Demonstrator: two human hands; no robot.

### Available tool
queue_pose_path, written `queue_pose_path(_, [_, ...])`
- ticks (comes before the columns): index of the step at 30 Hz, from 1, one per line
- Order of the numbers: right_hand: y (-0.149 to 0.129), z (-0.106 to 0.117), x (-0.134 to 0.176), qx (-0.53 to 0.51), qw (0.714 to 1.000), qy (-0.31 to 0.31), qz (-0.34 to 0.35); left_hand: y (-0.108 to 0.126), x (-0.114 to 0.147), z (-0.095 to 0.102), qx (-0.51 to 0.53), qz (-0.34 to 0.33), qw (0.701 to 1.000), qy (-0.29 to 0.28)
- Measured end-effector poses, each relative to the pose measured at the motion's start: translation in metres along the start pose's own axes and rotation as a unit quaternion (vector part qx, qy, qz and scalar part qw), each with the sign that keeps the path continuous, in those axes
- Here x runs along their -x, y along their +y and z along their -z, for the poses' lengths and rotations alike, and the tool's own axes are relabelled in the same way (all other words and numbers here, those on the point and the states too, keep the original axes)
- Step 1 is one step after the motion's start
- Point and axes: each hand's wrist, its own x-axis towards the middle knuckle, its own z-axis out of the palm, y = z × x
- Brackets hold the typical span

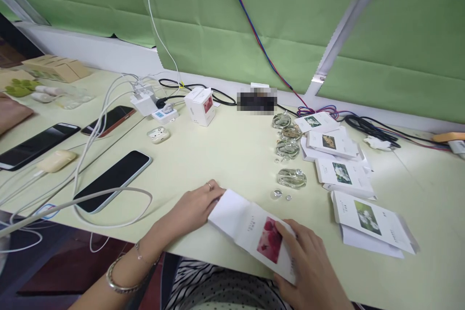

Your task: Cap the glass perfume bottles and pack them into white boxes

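A white flattened carton (250, 232) with a red picture lies tilted across the table's front edge. My right hand (308, 261) grips its lower right end, thumb on the printed face. At the other end, my left hand (198, 203) has its fingers curled against the folded flap; the fingertips are partly hidden. To the right lie more flattened white cartons, one with a white-flower picture (368, 218), another above it (343, 174). Beside these are several clear glass bottles (291, 178) and small clear round caps (277, 194).
An upright white box (199, 106) stands near the back. Phones (114, 181), an earbud case (158, 134), a charger (145, 101) and looping white cables fill the left side. Black cable (370, 128) coils lie along the back right. Brown boxes (58, 68) sit far left.
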Motion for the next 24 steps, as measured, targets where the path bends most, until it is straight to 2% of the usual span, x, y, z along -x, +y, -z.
queue_pose_path(3, [0.014, 0.023, 0.013, -0.007, 1.0, 0.016, -0.023, -0.012, -0.004, 0.004, 0.015, 0.042, 0.999, 0.03])
queue_pose_path(6, [0.009, 0.042, 0.007, -0.095, 0.989, 0.07, -0.09, -0.019, -0.013, 0.006, 0.066, 0.033, 0.995, 0.063])
queue_pose_path(9, [-0.01, 0.042, -0.018, -0.264, 0.949, 0.111, -0.13, -0.012, -0.016, 0.01, 0.101, 0.068, 0.982, 0.148])
queue_pose_path(11, [-0.025, 0.034, -0.041, -0.369, 0.913, 0.109, -0.133, 0.003, -0.011, 0.015, 0.116, 0.08, 0.964, 0.225])
queue_pose_path(12, [-0.032, 0.028, -0.053, -0.403, 0.898, 0.11, -0.137, 0.014, -0.007, 0.017, 0.137, 0.066, 0.957, 0.246])
queue_pose_path(13, [-0.04, 0.023, -0.065, -0.428, 0.884, 0.117, -0.144, 0.025, -0.001, 0.019, 0.174, 0.033, 0.956, 0.233])
queue_pose_path(14, [-0.047, 0.019, -0.076, -0.449, 0.871, 0.129, -0.152, 0.036, 0.004, 0.021, 0.226, -0.008, 0.957, 0.184])
queue_pose_path(15, [-0.054, 0.015, -0.085, -0.466, 0.859, 0.141, -0.157, 0.046, 0.008, 0.022, 0.269, -0.028, 0.952, 0.142])
queue_pose_path(16, [-0.059, 0.012, -0.093, -0.476, 0.852, 0.146, -0.163, 0.053, 0.011, 0.022, 0.296, -0.019, 0.947, 0.123])
queue_pose_path(18, [-0.066, 0.008, -0.105, -0.489, 0.844, 0.139, -0.171, 0.059, 0.011, 0.023, 0.332, 0.035, 0.933, 0.135])
queue_pose_path(20, [-0.067, 0.006, -0.113, -0.511, 0.836, 0.115, -0.166, 0.054, 0.006, 0.025, 0.364, 0.068, 0.914, 0.164])
queue_pose_path(24, [-0.06, 0.003, -0.12, -0.57, 0.802, 0.082, -0.155, 0.033, -0.009, 0.034, 0.415, 0.04, 0.892, 0.174])
